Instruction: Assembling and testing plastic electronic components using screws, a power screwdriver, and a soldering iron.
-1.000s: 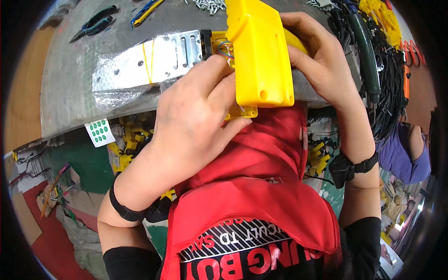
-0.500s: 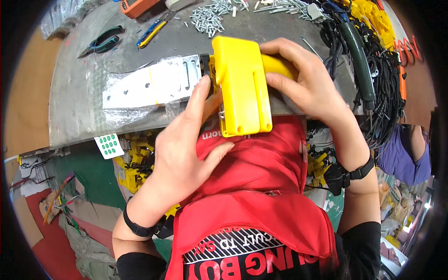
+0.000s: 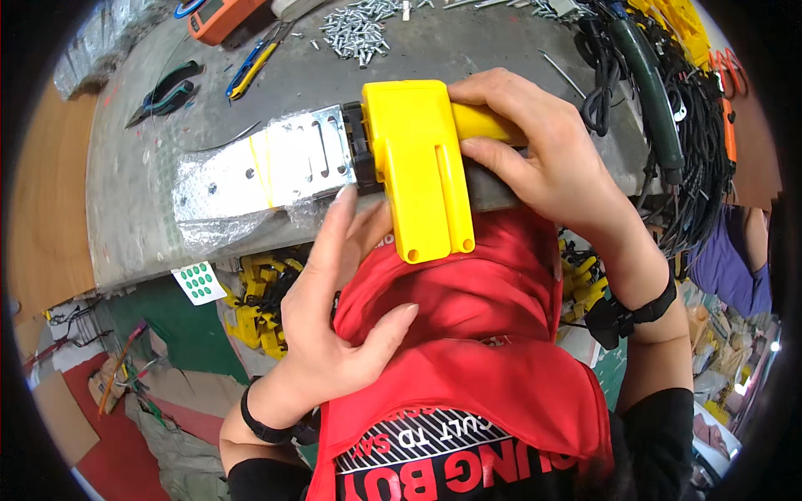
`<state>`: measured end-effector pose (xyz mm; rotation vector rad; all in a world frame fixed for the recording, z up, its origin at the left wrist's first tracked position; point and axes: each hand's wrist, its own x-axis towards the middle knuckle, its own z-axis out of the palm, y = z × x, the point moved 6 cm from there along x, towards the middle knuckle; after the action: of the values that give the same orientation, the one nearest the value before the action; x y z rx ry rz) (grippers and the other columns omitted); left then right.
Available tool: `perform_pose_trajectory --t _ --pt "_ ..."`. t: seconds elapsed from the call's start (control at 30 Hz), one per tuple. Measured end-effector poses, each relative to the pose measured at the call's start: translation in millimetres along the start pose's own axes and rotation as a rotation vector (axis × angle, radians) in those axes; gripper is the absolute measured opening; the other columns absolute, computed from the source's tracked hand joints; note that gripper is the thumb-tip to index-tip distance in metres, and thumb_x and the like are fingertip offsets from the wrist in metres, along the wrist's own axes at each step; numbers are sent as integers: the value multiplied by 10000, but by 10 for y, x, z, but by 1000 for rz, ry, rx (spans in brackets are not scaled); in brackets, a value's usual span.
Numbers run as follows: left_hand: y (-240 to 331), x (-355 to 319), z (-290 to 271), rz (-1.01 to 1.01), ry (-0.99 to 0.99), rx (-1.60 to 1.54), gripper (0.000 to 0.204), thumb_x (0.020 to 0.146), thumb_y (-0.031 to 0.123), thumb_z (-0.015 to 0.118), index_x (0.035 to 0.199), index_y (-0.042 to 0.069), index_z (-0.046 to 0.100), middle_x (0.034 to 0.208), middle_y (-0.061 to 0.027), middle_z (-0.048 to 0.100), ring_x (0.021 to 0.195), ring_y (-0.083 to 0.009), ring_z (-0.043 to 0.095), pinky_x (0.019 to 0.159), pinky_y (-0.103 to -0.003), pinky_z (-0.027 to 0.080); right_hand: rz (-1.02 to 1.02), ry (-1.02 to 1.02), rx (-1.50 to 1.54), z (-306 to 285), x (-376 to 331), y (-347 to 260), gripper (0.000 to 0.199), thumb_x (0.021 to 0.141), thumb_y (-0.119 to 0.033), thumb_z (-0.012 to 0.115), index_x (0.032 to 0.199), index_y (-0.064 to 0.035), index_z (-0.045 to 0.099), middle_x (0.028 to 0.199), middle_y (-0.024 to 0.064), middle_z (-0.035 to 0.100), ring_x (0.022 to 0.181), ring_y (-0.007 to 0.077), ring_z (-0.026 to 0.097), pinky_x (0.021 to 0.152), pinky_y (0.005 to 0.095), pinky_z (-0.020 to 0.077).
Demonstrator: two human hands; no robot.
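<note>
A yellow plastic power tool [image 3: 422,167] lies across the near edge of the bench, its lower end overhanging above my red apron. My right hand [image 3: 547,142] is closed around its yellow handle, thumb on the near side and fingers on the far side. To the tool's left, a black part joins it to a slotted metal plate [image 3: 327,150] wrapped in clear film with a thin yellow band. Below that plate is my left hand [image 3: 326,313], open, with thumb and fingers spread and nothing in it. Its fingertips reach near the plate's lower edge; whether they touch it I cannot tell.
Pliers [image 3: 171,92], a utility knife [image 3: 255,63] and a pile of screws [image 3: 355,33] lie on the grey bench [image 3: 134,175]. A dark green corded driver [image 3: 647,100] and black cables are at right. A sticker sheet [image 3: 199,284] hangs at the bench edge.
The yellow tool and my right hand sit slightly lower and to the left in view. My left hand has dropped away from the tool's side, fingers still spread. The bench items have shifted left in view.
</note>
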<state>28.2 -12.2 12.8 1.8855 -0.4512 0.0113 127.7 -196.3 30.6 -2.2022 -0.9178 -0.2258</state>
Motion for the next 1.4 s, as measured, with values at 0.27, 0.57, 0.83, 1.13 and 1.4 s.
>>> perform_pose_trajectory --t 0.27,0.57,0.83,1.13,1.4 --pt "-97 -170 64 -353 11 -669 907 823 123 676 1502 -60 103 1516 -273 258 1419 -354 283 1152 -449 191 11 65 -14 41 -47 25 288 784 -119 671 1051 -41 596 983 138 629 928 356 613 800 410 501" --pt "452 274 35 427 -57 920 684 753 400 769 1325 103 543 1428 -243 425 1344 -437 369 1076 -522 317 13 94 -2 77 -107 54 215 811 -133 651 1006 -56 604 942 135 635 896 361 617 782 440 496" --pt "331 680 252 270 -390 1085 692 635 485 777 1257 223 620 1460 -143 406 1353 -402 342 1078 -563 251 -5 56 -96 48 -83 -17 193 809 -131 594 979 -41 586 976 138 649 969 332 618 847 434 469" --pt "229 702 147 259 -354 932 597 634 541 750 1144 247 649 1464 -143 413 1309 -393 381 988 -519 295 64 -444 198 -133 245 82 350 821 -118 597 1159 -27 603 1076 183 661 982 352 639 849 416 504" --pt "174 705 147 295 -307 874 436 676 466 710 1036 234 626 1436 -123 451 1287 -390 411 904 -523 315 -171 -340 -214 338 1163 320 278 755 -84 632 1031 -57 632 957 193 586 813 400 647 720 465 536"
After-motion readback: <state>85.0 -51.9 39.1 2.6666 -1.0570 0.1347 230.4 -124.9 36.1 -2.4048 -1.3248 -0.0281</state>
